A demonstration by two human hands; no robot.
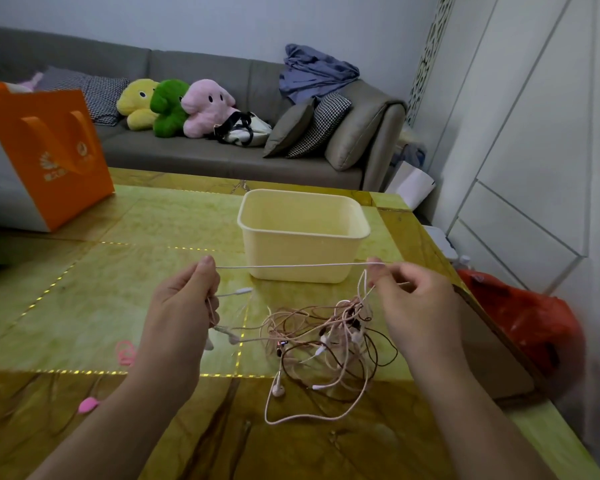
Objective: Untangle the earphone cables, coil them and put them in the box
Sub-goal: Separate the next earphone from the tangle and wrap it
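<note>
Earphone cables (326, 337) lie in a pink, white and brown knot on the worktop (118, 237), between the person's forearms and just in front of the box (303, 233). From the head view, one white cable (291, 266) has been drawn out and is stretched taut across the front of the box. The left hand (184, 299) pinches one end between thumb and curled fingers, with a plug end sticking out just below the grip. The right hand (409, 299) pinches the other end, where the strand drops back down into the knot. Holding it tight like that looks like a way to see where this cable runs and to pull it free of the others. The box stands open and looks empty, close enough for an easy drop once a cable is coiled. I would say the untangling is at an early stage, as most of the strands are knotted together and nothing is coiled. An orange bag (49, 150) stands at the far left of the worktop, and small pink clips (125, 353) lie near the left forearm.
</note>
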